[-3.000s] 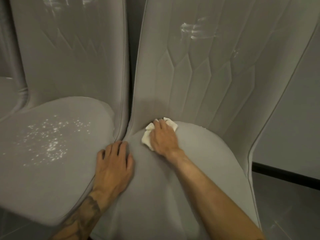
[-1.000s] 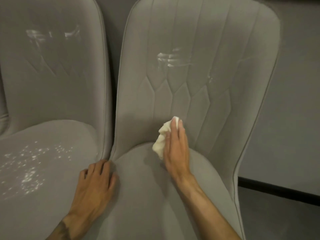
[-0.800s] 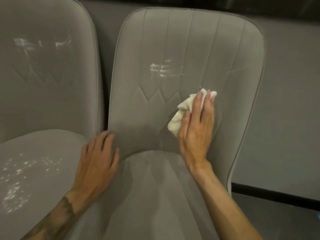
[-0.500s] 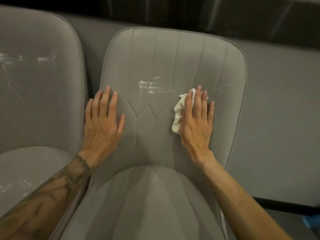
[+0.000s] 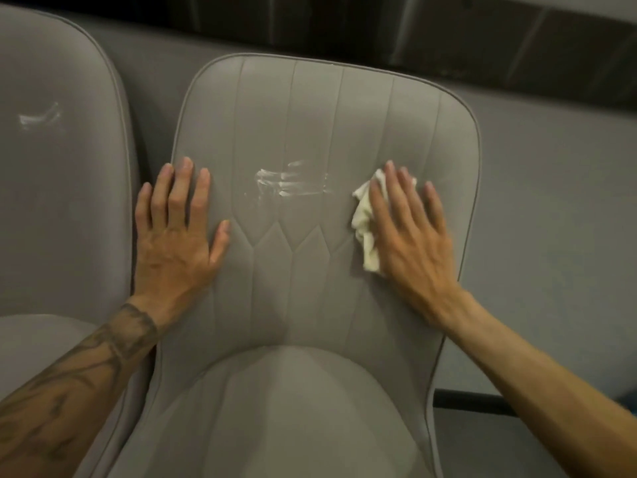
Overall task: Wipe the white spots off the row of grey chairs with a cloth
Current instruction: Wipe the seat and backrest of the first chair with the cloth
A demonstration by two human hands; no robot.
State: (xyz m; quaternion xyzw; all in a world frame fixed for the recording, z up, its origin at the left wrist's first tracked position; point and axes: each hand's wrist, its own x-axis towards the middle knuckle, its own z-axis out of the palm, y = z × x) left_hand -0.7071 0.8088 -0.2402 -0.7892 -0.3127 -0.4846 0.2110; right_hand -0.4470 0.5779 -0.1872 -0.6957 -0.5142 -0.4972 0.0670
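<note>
A grey padded chair (image 5: pixel 310 115) fills the middle of the view. White smears (image 5: pixel 291 181) streak the centre of its backrest. My right hand (image 5: pixel 410 232) lies flat on the backrest to the right of the smears, pressing a crumpled white cloth (image 5: pixel 365 222) under the palm and fingers. Flat on the backrest's left side rests my left hand (image 5: pixel 175 229), fingers spread, holding nothing. A second grey chair (image 5: pixel 69 201) stands to the left with a white smear (image 5: pixel 39 117) on its backrest.
A grey wall (image 5: pixel 551 201) runs behind the chairs, with a dark strip (image 5: pixel 344 25) above it. A black skirting band (image 5: pixel 465 403) and the floor show at the lower right. The two chairs nearly touch.
Both hands rose from the seat to the backrest. The right hand carried the cloth up beside the smears, and the left hand now lies flat on the backrest. The view tilted upward.
</note>
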